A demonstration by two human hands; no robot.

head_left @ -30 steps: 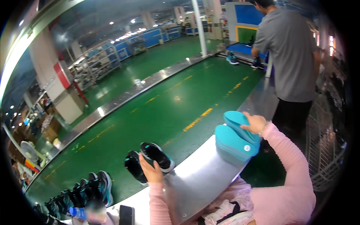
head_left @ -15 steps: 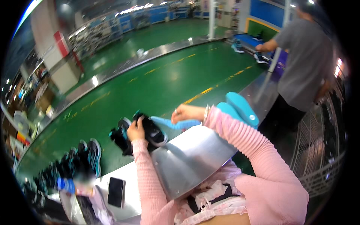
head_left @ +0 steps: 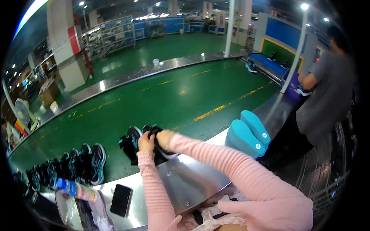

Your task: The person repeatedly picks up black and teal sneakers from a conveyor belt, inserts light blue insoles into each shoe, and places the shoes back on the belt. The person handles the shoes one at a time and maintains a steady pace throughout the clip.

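A black sneaker with a white sole (head_left: 166, 154) lies at the edge of the metal worktop (head_left: 192, 175). My left hand (head_left: 146, 143) grips its collar. My right hand (head_left: 165, 139) reaches into the shoe's opening; its fingers are hidden there, and no insole shows outside. Just left of my left hand is a second black sneaker (head_left: 131, 144) with teal trim. To the right of my right arm, teal insoles stand in two stacks (head_left: 241, 136) (head_left: 254, 125) on the worktop.
Several black and teal sneakers (head_left: 97, 163) form a row at the left. A black phone (head_left: 121, 200) and a blue-capped bottle (head_left: 77, 189) lie nearby. A person in a grey shirt (head_left: 327, 88) handles a shoe at the right, beside a wire cart (head_left: 308, 169). A green conveyor belt (head_left: 154, 104) runs behind.
My right hand has moved left with the light blue insole, from beside the shoe into its opening, and the insole is now out of sight. My left hand stays on the shoe. The view has shifted.
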